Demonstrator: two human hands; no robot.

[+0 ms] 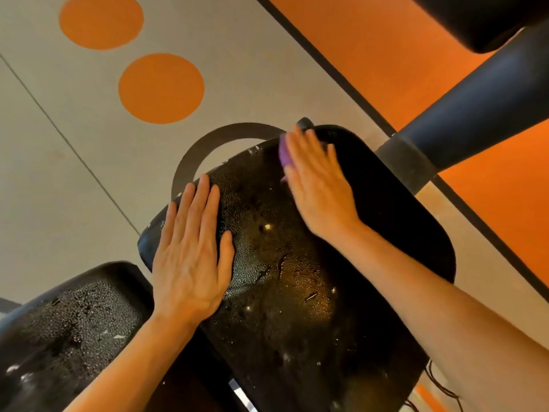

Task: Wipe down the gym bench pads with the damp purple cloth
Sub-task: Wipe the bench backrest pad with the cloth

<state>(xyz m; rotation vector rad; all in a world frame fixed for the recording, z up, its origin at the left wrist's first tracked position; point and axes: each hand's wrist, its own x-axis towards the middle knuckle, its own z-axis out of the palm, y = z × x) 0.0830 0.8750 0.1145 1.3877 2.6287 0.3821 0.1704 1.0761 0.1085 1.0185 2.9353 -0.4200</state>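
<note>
Head view looks down on the large black bench pad (297, 263), which is tilted across the middle of the picture. Its left and middle part is covered with small water drops, while the far right part looks darker and smoother. The right hand (319, 185) lies flat near the far end of this pad, fingers (297, 144) straight and close together, pressing the purple cloth (284, 153) onto the surface. Only a small edge of the cloth shows beside the hand; the rest is hidden under the palm. The left hand (190, 257) also lies flat on the near left edge of the pad, fingers straight and slightly apart, holding nothing; it seems to steady the pad.

I judge that the wiping of this pad is in progress and not finished, because many drops remain on it. A second pad (68, 325) at the lower left is also wet and looks not yet wiped. The next move probably calls for drawing the cloth with even pressure over the wet middle toward the near end, keeping the cloth fully under the palm, and after that going to the second pad
</note>
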